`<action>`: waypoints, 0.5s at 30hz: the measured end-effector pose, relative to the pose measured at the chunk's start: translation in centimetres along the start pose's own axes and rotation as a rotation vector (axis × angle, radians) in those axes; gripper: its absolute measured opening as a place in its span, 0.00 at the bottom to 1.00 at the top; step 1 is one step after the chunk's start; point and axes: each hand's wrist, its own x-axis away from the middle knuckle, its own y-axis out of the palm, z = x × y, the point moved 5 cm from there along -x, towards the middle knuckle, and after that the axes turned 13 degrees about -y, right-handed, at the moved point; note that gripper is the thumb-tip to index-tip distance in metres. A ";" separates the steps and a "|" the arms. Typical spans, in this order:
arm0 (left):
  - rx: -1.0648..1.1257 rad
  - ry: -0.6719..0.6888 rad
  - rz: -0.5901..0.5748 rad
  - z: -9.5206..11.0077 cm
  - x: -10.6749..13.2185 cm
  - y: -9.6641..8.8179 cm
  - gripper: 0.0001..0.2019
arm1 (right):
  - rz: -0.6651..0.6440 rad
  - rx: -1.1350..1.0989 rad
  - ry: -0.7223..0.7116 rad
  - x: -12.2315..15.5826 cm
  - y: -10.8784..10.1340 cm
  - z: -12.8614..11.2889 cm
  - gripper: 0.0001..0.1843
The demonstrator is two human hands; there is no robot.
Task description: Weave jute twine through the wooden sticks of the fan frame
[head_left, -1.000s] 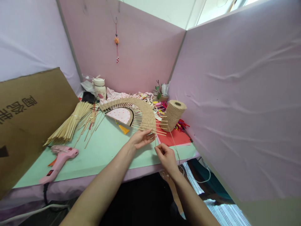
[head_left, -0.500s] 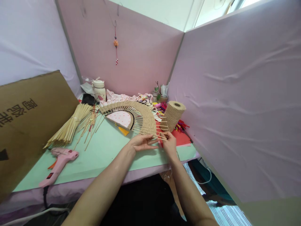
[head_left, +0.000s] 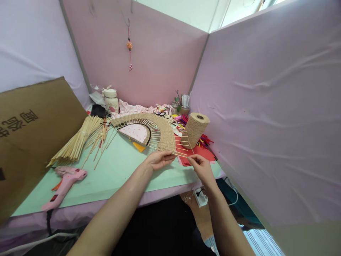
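Note:
A half-round woven fan (head_left: 166, 137) of tan twine on thin sticks lies tilted over the table, with a pink dotted half-circle panel (head_left: 135, 132) at its centre. My left hand (head_left: 159, 160) grips the fan's lower right edge, thumb on top and fingers beneath. Bare stick ends (head_left: 182, 148) jut out to the right of the weave. Just beyond their tips, my right hand (head_left: 201, 168) is closed in a pinch on a strand of twine (head_left: 190, 145). Behind it stands a big spool of twine (head_left: 196, 129), slightly tilted. The fingertips partly hide the strand's end.
Left of the fan lie a bundle of thin sticks (head_left: 73, 142) and a pink glue gun (head_left: 64, 185) near the front edge. A cardboard sheet (head_left: 37, 124) leans at far left. Red paper (head_left: 202, 153) lies under the spool. A cream bottle (head_left: 110, 101) stands at the back.
My right hand has moved right and slightly down, away from the stick ends, drawing the twine with it. My left hand keeps its hold on the fan. The view has shifted slightly.

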 end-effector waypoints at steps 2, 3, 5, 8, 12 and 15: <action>-0.002 0.001 0.005 0.0 0.0 0.0 0.05 | -0.035 0.010 -0.017 0.2 -0.1 -0.6 0.16; -0.004 0.001 0.008 0.0 0.0 0.0 0.05 | -0.048 0.014 -0.030 0.3 -0.1 -0.9 0.16; -0.008 -0.002 0.010 0.0 0.1 0.0 0.05 | -0.058 0.019 -0.059 0.2 0.1 -1.5 0.16; -0.006 -0.003 0.007 0.0 0.3 0.2 0.06 | -0.038 0.028 -0.100 -0.1 0.4 -2.2 0.17; 0.001 0.002 -0.008 0.0 0.3 0.2 0.07 | -0.017 0.129 -0.191 -0.4 0.3 -3.1 0.16; 0.012 0.001 -0.010 0.0 0.1 0.1 0.06 | -0.047 0.252 -0.249 -0.4 -0.1 -3.1 0.14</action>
